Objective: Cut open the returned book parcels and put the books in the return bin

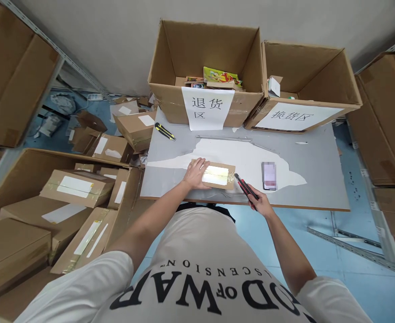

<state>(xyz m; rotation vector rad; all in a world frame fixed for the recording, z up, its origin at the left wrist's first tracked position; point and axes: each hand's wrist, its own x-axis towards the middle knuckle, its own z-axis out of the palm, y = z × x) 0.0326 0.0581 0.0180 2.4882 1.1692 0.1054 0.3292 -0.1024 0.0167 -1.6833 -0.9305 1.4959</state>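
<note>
A small cardboard box (231, 177) with a white label and clear tape lies on the table near its front edge. My left hand (196, 173) grips the box's left end, fingers over the top. In my right hand (259, 202) is a red and black utility knife (245, 187), its tip pointing up and left, close to the taped right end of the box. Whether the tip touches the tape I cannot tell. To the right of the knife lies a phone (269, 175) with its screen lit.
Two big open cartons, one with booklets (207, 42) and a smaller one (305, 58), stand along the table's back. A yellow and black utility knife (165, 131) lies at the back left of the grey table (321, 179). A large carton of parcels (135, 188) stands left.
</note>
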